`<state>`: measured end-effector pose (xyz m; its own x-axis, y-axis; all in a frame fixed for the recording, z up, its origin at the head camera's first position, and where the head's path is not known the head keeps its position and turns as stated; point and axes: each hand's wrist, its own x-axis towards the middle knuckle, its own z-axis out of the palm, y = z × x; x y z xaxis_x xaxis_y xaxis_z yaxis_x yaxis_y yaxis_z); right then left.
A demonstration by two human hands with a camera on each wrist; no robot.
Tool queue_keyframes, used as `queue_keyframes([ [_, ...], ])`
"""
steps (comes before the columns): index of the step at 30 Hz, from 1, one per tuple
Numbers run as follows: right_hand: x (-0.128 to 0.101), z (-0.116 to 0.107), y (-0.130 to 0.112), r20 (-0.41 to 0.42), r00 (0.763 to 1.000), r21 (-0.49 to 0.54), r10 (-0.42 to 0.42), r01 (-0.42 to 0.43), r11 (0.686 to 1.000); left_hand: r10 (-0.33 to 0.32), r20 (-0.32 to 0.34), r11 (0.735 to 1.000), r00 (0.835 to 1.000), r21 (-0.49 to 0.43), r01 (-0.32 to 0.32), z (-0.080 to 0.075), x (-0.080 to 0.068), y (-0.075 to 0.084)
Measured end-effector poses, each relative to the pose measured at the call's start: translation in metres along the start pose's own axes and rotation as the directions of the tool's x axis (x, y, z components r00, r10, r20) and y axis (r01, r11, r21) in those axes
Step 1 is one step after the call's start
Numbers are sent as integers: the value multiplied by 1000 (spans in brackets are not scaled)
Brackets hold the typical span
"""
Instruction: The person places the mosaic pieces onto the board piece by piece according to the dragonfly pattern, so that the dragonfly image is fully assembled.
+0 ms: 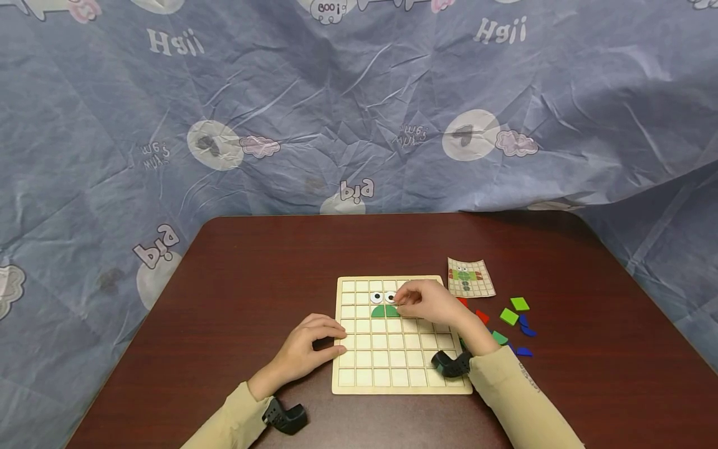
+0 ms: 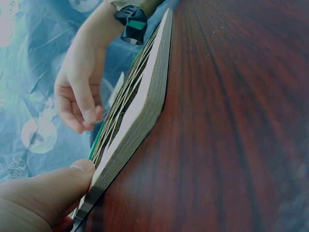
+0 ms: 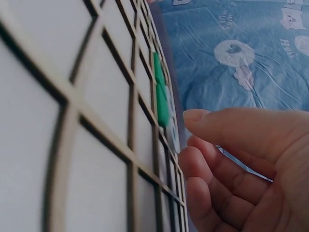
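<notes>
A pale wooden grid board (image 1: 379, 358) lies on the table. Two round eye pieces (image 1: 376, 297) sit side by side in its upper squares, with two green quarter-circle pieces (image 1: 378, 311) right below them. My left hand (image 1: 305, 347) rests at the board's left edge, its thumb (image 2: 72, 181) and fingertips touching the rim. Over the board, my right hand (image 1: 429, 304) hovers by the right eye piece with bent fingers. In the right wrist view its thumb (image 3: 227, 123) and fingertips stand apart, and no piece shows between them.
Right of the board's top corner lies a pattern card (image 1: 472, 279). Loose pieces are scattered near the right forearm: lime squares (image 1: 520, 304), red ones (image 1: 482, 317), blue ones (image 1: 524, 352) and a green one (image 1: 499, 337). A patterned cloth (image 1: 336, 112) hangs behind the table (image 1: 269, 262).
</notes>
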<state>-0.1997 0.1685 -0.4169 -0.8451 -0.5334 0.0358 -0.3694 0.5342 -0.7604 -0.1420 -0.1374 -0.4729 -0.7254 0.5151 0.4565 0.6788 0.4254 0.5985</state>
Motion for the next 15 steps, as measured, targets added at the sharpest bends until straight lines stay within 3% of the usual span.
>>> queue_keyframes([
  [15, -25, -36, 12, -49, 998, -15, 44, -45, 999, -1, 0, 1000, 1000, 3, 1, 0, 1, 1],
])
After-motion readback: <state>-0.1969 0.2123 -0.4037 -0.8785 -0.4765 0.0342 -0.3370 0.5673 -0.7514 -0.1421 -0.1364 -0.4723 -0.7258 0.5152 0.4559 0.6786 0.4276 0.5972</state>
